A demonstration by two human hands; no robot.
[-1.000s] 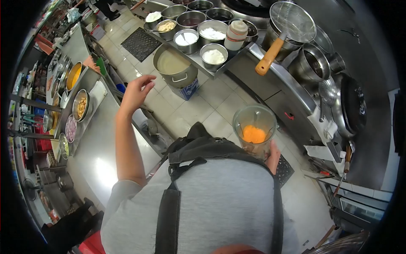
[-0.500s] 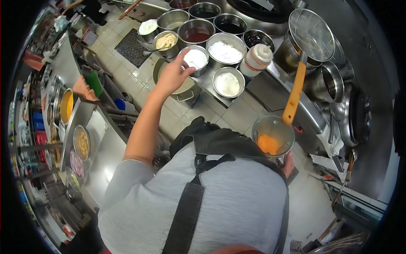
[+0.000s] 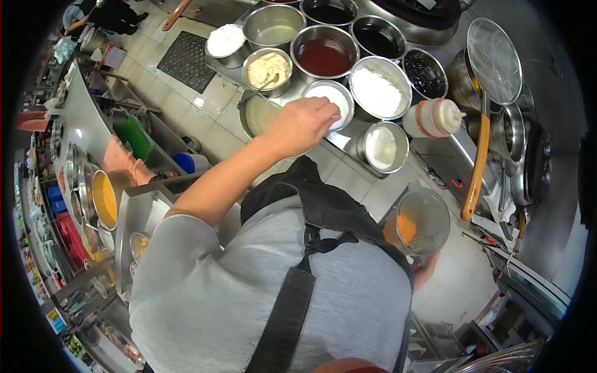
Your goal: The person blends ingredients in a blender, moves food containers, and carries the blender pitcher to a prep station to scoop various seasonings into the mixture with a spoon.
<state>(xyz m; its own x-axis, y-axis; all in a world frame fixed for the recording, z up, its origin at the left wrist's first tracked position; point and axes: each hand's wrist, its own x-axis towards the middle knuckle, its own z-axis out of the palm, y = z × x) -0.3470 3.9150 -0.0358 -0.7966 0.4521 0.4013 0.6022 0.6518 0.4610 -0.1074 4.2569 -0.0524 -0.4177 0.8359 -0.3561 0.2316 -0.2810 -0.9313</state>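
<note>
My left hand (image 3: 306, 124) is at the near edge of a metal bowl of white powder (image 3: 333, 99), its fingers bent together over the rim; whether they pinch anything is hidden. At my right side, my right hand (image 3: 426, 271) holds a clear blender jug (image 3: 429, 221) with orange contents inside. Beside the powder bowl stand a bowl of pale yellow paste (image 3: 268, 69), a larger bowl of white powder (image 3: 378, 88) and a small bowl with a white lump (image 3: 383, 148). A squeeze bottle (image 3: 433, 118) leans at their right.
Bowls of dark sauces (image 3: 377, 37) and red liquid (image 3: 324, 53) stand farther back. A wooden-handled strainer (image 3: 494, 62) rests over pots at the right. A large pot (image 3: 258, 115) is below the shelf edge. At the far upper left a person (image 3: 112, 15) stands.
My left hand has moved forward and right to the powder bowl, and its fingers have drawn together. The jug has shifted right and tilted in my right hand. The view has moved closer to the bowls.
</note>
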